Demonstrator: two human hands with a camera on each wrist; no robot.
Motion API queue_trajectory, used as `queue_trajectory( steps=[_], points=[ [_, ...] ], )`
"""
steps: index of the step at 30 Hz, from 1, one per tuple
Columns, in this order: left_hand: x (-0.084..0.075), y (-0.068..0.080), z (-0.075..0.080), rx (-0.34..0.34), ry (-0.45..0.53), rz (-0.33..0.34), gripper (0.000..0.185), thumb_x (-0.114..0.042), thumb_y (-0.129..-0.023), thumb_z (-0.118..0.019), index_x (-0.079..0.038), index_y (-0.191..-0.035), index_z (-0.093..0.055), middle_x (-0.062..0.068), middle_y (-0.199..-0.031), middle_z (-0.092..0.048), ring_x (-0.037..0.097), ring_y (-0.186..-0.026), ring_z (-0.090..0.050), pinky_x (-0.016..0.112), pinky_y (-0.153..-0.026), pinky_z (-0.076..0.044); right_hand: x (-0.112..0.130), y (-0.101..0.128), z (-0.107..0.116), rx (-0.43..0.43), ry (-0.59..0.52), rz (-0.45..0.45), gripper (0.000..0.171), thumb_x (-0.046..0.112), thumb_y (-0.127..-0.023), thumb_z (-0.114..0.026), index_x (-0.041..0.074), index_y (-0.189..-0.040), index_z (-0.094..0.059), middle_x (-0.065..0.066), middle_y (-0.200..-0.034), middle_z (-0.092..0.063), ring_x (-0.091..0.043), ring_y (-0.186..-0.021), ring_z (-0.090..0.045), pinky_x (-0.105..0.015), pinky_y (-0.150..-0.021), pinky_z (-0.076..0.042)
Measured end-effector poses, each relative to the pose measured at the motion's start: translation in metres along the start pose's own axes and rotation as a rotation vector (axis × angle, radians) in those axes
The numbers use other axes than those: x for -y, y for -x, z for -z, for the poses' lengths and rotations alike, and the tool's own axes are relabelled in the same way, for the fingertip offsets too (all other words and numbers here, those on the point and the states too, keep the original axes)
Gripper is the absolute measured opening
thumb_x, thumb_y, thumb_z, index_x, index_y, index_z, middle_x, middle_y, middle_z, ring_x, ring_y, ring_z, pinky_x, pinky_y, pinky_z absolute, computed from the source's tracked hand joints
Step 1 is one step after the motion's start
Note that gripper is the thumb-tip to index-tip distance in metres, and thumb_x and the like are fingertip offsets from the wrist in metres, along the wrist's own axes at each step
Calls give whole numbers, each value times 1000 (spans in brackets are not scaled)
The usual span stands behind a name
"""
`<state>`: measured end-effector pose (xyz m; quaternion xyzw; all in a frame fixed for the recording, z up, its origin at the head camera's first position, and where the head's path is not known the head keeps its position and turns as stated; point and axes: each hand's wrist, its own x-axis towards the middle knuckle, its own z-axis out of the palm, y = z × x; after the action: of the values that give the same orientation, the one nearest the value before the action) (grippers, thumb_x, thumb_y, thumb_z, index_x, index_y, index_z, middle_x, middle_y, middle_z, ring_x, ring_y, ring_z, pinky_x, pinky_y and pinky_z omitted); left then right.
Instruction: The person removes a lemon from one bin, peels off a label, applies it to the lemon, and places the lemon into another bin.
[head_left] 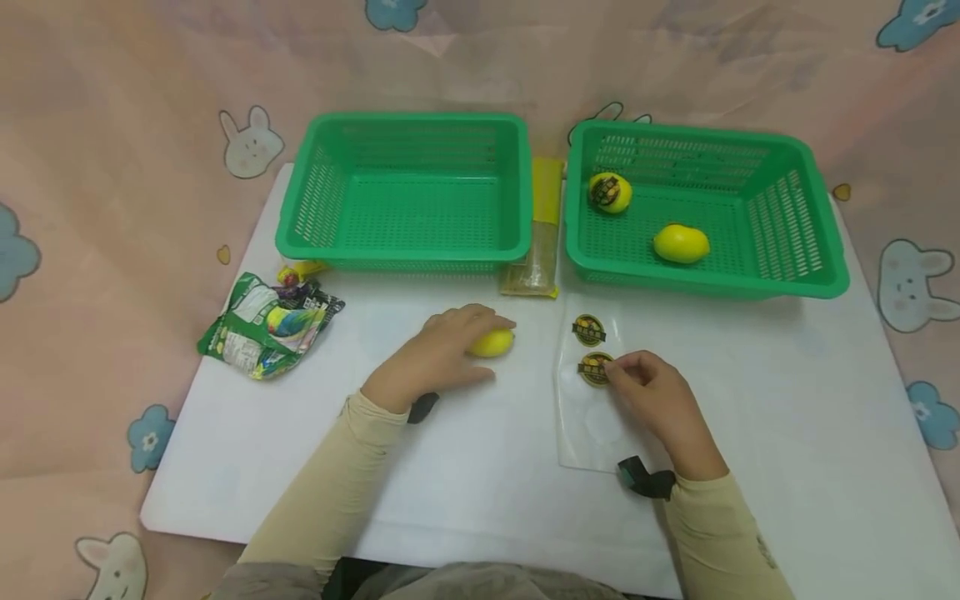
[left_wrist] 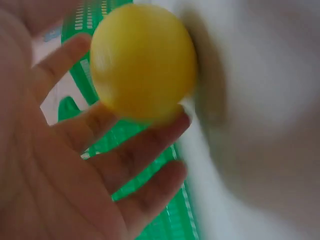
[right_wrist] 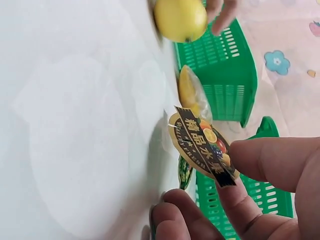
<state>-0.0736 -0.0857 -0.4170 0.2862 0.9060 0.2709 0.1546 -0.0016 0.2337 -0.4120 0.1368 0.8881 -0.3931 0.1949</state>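
Note:
A yellow lemon [head_left: 492, 342] lies on the white table, with my left hand [head_left: 448, 354] over its left side. In the left wrist view the fingers [left_wrist: 140, 155] are spread loosely behind the lemon [left_wrist: 145, 62], some seeming to touch it; in the head view the thumb stands apart. My right hand [head_left: 654, 398] pinches a black-and-gold fruit sticker [right_wrist: 205, 147] between thumb and forefinger. The sticker is tilted up from the clear backing sheet [head_left: 581, 433] in the right wrist view. Above it, another sticker [head_left: 588, 330] is on the sheet.
A green basket [head_left: 427, 262] stands at the back left. Another green basket [head_left: 712, 283] at the back right holds a lemon with a sticker [head_left: 610, 192] and a lemon [head_left: 681, 243]. Between them lies a clear-and-yellow packet [head_left: 543, 258]. Green snack bags [head_left: 262, 329] lie at left.

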Motion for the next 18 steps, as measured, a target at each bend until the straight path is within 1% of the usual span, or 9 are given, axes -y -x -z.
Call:
queue_trajectory(
  steps=[2,3,7,9,11,12,14,16,18],
  points=[
    [6,7,2,-1,33,3,60,-17,-94,-82,-26,-150,-59,7,-139,-56,30,-128,-54,49,-111,-42,2,0,-1,16,-8,-4,52,51,-104,-63,4,-127,-67,-18,-125,-68,-33,-109,-60,-41,-84,-47],
    [8,9,2,-10,50,12,60,-13,-95,-80,-25,-150,-59,9,-136,-56,30,-124,-55,48,-109,-45,4,0,-2,23,-12,-4,54,52,-104,-63,4,-128,-66,-18,-126,-68,-33,-109,-60,-41,-84,-47],
    [9,9,-2,-58,143,72,61,-14,-95,-77,-24,-151,-57,13,-126,-54,29,-110,-59,48,-100,-51,16,0,-2,39,-46,-1,58,57,-103,-63,6,-131,-64,-19,-135,-64,-34,-114,-60,-42,-85,-48],
    [10,8,-5,-91,197,112,63,-15,-92,-79,-24,-151,-57,12,-125,-56,28,-108,-58,49,-99,-51,26,0,-2,47,-75,13,59,58,-102,-63,8,-133,-63,-18,-141,-61,-35,-119,-59,-42,-86,-49],
    [13,6,-9,-130,273,140,64,-16,-90,-81,-24,-149,-59,10,-127,-58,26,-109,-59,48,-99,-51,37,0,-3,52,-113,36,57,57,-103,-63,9,-133,-62,-17,-144,-59,-35,-123,-58,-42,-87,-49],
    [14,5,-10,-154,327,149,65,-15,-89,-82,-24,-149,-59,8,-127,-60,25,-109,-59,47,-99,-52,43,1,-4,56,-140,51,56,56,-103,-64,8,-133,-62,-16,-145,-58,-35,-123,-58,-43,-88,-49],
    [13,3,-13,-217,477,159,66,-12,-88,-82,-23,-149,-59,6,-131,-60,24,-113,-61,43,-99,-54,56,3,-5,66,-224,84,52,51,-104,-65,7,-132,-60,-15,-145,-57,-36,-121,-59,-44,-92,-50],
    [7,1,-15,-307,683,140,68,-6,-88,-80,-19,-151,-56,10,-135,-58,26,-116,-63,41,-99,-56,70,6,-7,85,-329,124,48,43,-106,-65,4,-132,-58,-15,-144,-57,-34,-123,-60,-46,-99,-51],
    [-4,-2,-18,-403,896,86,70,1,-90,-77,-13,-153,-50,15,-139,-54,30,-120,-63,41,-99,-57,84,8,-9,107,-441,158,44,35,-107,-66,0,-131,-55,-16,-144,-56,-33,-124,-61,-48,-106,-51]
  ],
)
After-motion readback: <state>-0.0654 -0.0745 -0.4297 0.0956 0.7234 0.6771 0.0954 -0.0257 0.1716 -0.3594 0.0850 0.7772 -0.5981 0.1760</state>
